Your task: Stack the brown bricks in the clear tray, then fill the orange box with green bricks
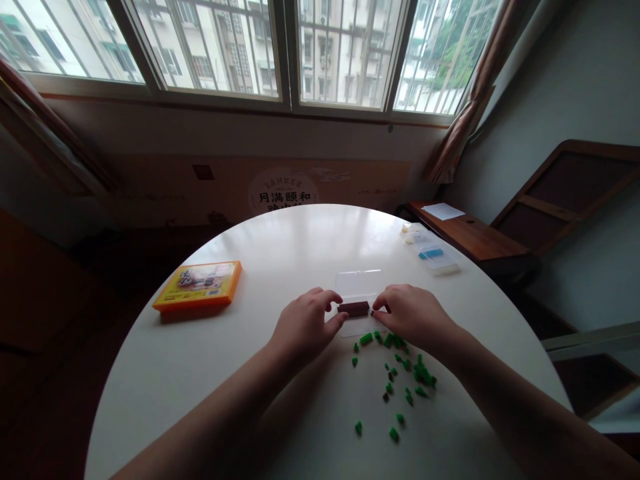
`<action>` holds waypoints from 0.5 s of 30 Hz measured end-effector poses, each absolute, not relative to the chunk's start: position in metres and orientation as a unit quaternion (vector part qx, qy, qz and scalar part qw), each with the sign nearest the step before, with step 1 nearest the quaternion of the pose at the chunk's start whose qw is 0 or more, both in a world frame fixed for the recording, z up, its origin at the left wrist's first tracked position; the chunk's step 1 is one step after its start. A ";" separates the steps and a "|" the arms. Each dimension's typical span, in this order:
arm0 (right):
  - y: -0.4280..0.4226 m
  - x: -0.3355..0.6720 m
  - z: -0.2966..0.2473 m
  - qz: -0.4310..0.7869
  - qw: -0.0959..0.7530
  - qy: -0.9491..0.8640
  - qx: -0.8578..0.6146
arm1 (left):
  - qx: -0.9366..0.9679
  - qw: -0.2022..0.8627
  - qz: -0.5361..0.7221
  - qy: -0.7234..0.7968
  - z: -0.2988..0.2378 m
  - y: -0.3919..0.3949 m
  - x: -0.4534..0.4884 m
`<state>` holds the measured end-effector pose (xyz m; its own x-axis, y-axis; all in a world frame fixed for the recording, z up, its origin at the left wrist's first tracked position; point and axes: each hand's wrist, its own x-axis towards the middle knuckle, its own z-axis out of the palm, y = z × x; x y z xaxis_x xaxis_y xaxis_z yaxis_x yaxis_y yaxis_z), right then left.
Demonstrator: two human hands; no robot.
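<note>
A small dark brown block strip [353, 308] lies on a clear plastic tray [358, 283] in the middle of the round white table [280, 253]. My left hand [305, 325] pinches its left end between thumb and fingers. At the strip's right end, my right hand [410, 315] is closed with its fingertips on the piece. Several tiny green bricks [400, 373] lie scattered on the table just below and beneath my right hand.
An orange and yellow box [199, 285] lies flat at the table's left. Clear plastic containers [431, 250], one with a blue piece, sit at the right edge. A wooden desk with a paper [443, 211] stands beyond, under the window.
</note>
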<state>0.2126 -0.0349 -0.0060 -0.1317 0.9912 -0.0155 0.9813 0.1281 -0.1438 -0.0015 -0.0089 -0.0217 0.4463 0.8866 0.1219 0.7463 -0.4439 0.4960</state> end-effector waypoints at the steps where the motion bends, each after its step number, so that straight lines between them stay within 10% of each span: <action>1: -0.036 0.213 -0.005 0.054 0.048 -0.750 -0.658 | 0.829 0.189 0.184 0.492 -0.022 -0.009 -0.001; 15: -0.043 0.215 -0.003 0.080 0.078 -0.759 -0.642 | 0.828 0.195 0.177 0.495 -0.026 -0.007 -0.001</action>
<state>0.2151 -0.0431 -0.0032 -0.1644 0.9863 0.0159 0.9611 0.1638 -0.2224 -0.0012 -0.0071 -0.0263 0.4466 0.8891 0.1002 0.7513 -0.4334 0.4977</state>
